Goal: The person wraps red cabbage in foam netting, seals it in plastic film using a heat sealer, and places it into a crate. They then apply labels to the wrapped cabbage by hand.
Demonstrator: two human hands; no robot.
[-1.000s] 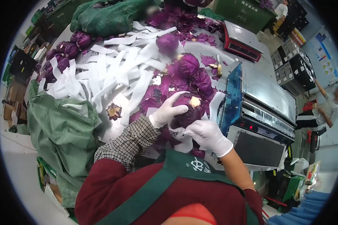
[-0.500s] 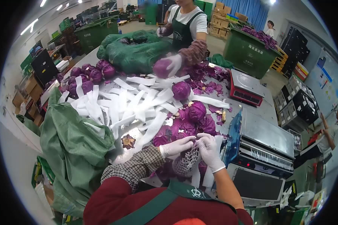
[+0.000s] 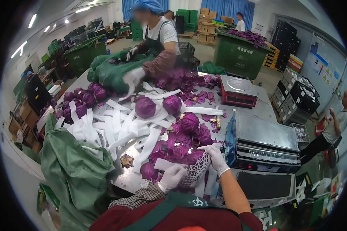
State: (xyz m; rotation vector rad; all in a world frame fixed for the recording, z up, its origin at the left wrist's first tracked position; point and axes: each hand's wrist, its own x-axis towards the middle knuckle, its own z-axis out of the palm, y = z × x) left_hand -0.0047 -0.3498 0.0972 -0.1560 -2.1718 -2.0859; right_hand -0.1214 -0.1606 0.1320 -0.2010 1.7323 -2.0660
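Observation:
My left hand (image 3: 172,178), in a white glove, has its fingers closed at the left edge of a white mesh net (image 3: 193,172), beside a short white strip (image 3: 164,164). At the net's upper right edge, my gloved right hand (image 3: 216,158) is closed on the mesh. The net curves around something purple low in front of my chest. Purple cabbages (image 3: 189,122) are heaped just beyond it. Two more cabbages (image 3: 145,107) lie on white foam strips (image 3: 121,125).
Across the table (image 3: 268,106), a co-worker (image 3: 162,36) handles a green mesh sack (image 3: 108,73). A red scale (image 3: 239,92) stands back right, a wrapping machine (image 3: 266,133) to my right. Green cloth (image 3: 73,165) hangs at left. Another person (image 3: 333,125) is far right.
My left hand has moved down and left, and the net is spread wider. The co-worker has put a cabbage on the strips and reached to the green sack. The view has shifted.

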